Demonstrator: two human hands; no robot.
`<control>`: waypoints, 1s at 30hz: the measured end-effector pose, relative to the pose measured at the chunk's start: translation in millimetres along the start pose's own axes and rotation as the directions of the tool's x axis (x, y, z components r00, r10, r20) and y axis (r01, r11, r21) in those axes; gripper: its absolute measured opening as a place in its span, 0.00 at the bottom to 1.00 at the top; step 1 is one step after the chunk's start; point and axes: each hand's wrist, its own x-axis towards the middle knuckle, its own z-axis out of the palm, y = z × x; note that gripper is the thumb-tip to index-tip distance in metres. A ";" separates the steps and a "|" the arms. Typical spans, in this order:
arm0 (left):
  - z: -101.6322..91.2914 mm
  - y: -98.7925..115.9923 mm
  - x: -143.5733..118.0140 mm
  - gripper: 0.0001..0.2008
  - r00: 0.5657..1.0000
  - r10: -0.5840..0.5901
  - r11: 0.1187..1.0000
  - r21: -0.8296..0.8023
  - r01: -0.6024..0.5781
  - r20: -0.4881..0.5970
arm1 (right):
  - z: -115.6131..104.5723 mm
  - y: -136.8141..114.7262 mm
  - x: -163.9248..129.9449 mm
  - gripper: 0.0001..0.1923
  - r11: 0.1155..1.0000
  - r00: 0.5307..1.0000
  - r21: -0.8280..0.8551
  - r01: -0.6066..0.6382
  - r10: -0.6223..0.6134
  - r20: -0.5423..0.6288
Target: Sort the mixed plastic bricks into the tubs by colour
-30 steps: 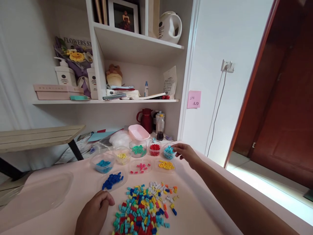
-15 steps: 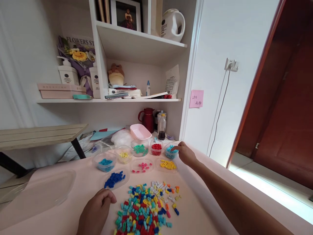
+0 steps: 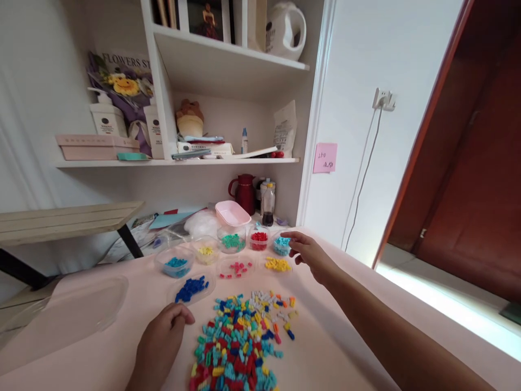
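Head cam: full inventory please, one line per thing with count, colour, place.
Mixed brick pile: one, many colours, table front centre.
Dark blue bricks: one batch, on a clear lid by the left hand.
Pink bricks: few, on a clear lid, middle.
Yellow bricks: one batch, on a clear lid, right.
Clear cups: five, back row; blue, pale yellow, green, red, light blue.
Pink tub: one, behind the cups.
Large clear lid: one, table left.
Red jug: one, under the shelf.
Pink note: one, wall.
Left hand: resting beside the pile.
Right hand: beside the light blue cup.
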 end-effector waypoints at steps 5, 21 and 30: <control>-0.3 4.1 -1.4 0.12 1.000 0.002 1.000 -0.007 -0.002 -0.004 | 18.9 -17.8 -56.1 0.14 0.911 0.885 0.412 0.007 -0.197 0.421; 4.0 1.9 -1.3 0.12 1.000 -0.017 1.000 -0.013 0.016 -0.022 | 15.6 -9.0 -86.9 0.07 0.887 0.618 0.071 0.457 -0.374 0.692; 2.9 4.2 -0.6 0.12 0.999 -0.041 0.998 0.043 0.041 0.000 | 16.8 -4.2 -87.9 0.08 0.835 0.678 -0.103 0.541 -0.360 0.640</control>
